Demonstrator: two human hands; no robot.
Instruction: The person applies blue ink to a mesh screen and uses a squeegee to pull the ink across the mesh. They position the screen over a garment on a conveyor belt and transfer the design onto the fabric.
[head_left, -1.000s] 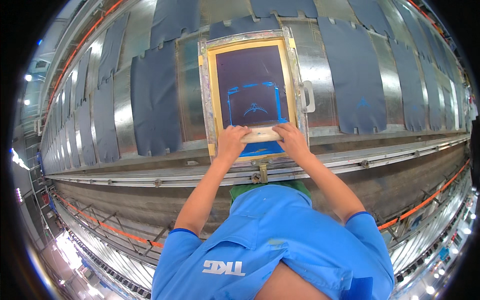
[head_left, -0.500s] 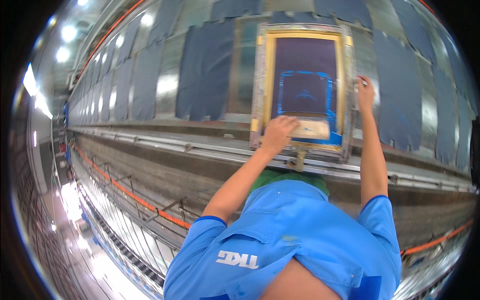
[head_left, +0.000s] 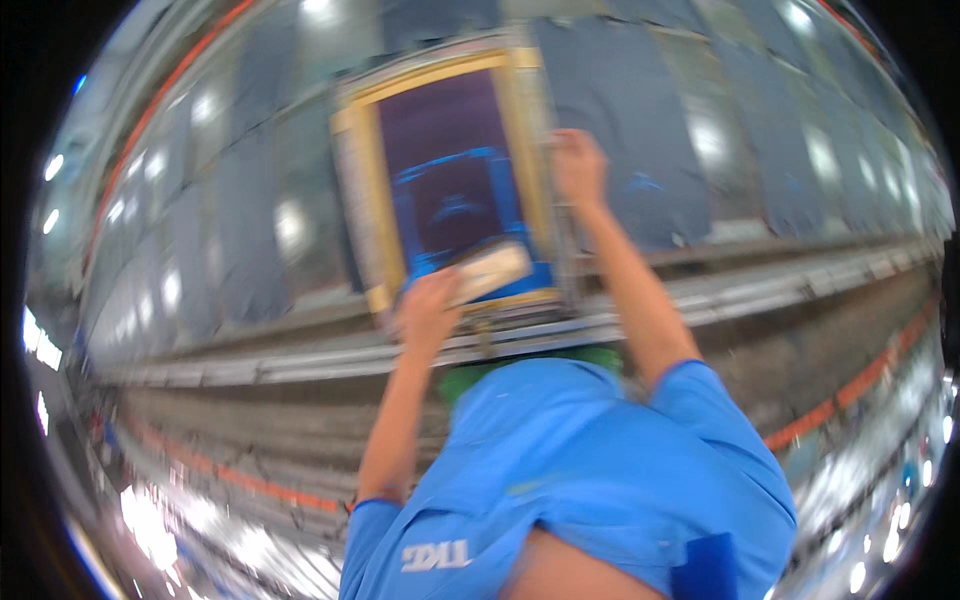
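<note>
A screen-printing frame [head_left: 366, 170] with a yellow taped inner border lies on the long table in front of me. Its dark mesh [head_left: 445, 115] carries blue ink marks around a rectangle. Across the mesh's near end rests a squeegee [head_left: 497, 272] with a pale, wood-coloured handle. My left hand [head_left: 430, 308] is closed around the squeegee's left end. At the frame's right outer edge, my right hand [head_left: 581, 170] has its fingers curled against the side. Motion blur softens both hands, and the right fingertips are partly hidden.
Dark grey fabric pieces [head_left: 620, 110] lie in rows along the shiny table; one right of the frame bears a small blue print [head_left: 645, 182]. A metal rail [head_left: 270, 370] runs along the near edge. Orange pipes [head_left: 840, 395] line the aisle behind me.
My view has turned, so the frame, squeegee and both hands appear farther left and slanted. My left hand stays on the squeegee and my right hand stays at the frame's right edge.
</note>
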